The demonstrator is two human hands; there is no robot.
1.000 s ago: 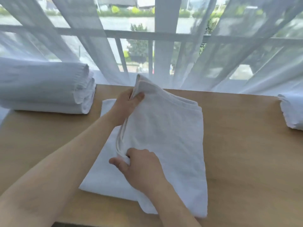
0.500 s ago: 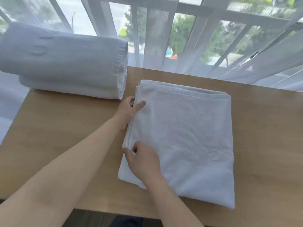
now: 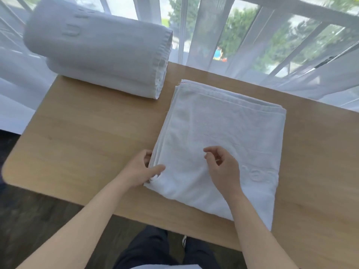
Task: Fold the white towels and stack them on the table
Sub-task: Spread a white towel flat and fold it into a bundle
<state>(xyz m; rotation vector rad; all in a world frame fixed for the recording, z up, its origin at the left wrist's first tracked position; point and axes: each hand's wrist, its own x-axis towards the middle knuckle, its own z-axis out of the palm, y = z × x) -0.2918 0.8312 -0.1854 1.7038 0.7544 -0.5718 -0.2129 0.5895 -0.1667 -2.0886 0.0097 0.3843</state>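
A white towel, folded into a flat rectangle, lies on the wooden table in front of me. My left hand grips the towel's near left edge, thumb on top and fingers under the layers. My right hand hovers over the towel's near middle with fingers loosely curled, holding nothing. A stack of folded white towels sits at the table's far left corner.
Sheer white curtains hang right behind the table's far edge, before a window with railings. The table's left and near edges border a dark floor. My legs and a shoe show below the near edge.
The folded half came down flat on the towel. Both hands slid toward me along the left edge; the right hand let go and lifted over the towel. The view tilted down.
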